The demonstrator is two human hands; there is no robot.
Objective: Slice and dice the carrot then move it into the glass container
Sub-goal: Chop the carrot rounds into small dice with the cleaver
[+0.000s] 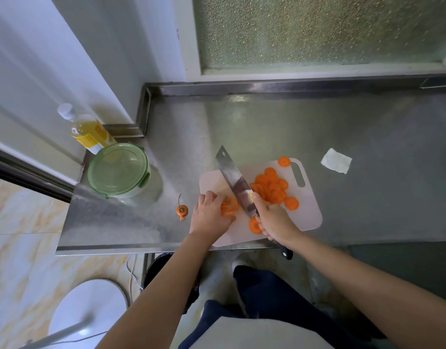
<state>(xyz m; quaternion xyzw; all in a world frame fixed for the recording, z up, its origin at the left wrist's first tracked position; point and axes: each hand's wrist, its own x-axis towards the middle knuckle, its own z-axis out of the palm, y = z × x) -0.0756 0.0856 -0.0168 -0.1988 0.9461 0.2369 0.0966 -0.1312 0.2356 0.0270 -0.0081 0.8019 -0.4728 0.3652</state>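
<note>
Slicing looks done: orange carrot rounds (271,187) lie heaped toward one o'clock on the pale pink plastic cutting board (307,207). Dicing seems barely begun. The left hand (211,212) curls its grip over a small stack of rounds (229,207), and the right hand (274,220) has its grip closed round the black-handled steel cleaver (233,177). The lidded green-rimmed glass container (119,170) waits unfilled at ten o'clock on the steel worktop (368,197).

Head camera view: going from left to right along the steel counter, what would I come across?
Round glass container with green lid → cut-off orange carrot top → left hand holding stacked carrot slices → right hand gripping the steel cleaver → white folded paper towel.
</note>
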